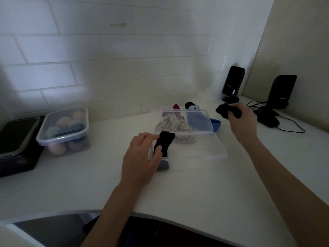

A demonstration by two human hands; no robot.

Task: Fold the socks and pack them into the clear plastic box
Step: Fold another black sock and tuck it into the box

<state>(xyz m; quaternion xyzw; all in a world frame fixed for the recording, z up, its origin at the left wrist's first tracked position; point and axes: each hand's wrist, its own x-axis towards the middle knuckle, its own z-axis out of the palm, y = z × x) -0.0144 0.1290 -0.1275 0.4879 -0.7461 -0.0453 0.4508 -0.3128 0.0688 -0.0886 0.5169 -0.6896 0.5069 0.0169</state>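
1. A folded black sock is pinched by the left hand at the left end of the clear plastic box on the counter.
2. A second bunched black sock is gripped by the right hand, held well right of the box.
3. More loose socks are seen behind the box, under its open lid.
4. Packing is judged to be in hand; next, the left sock should be pressed down flat, then the right one brought over.

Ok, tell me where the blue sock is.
The blue sock lies on the white desk right of centre, partly behind the clear box's raised lid, below and left of the right hand.
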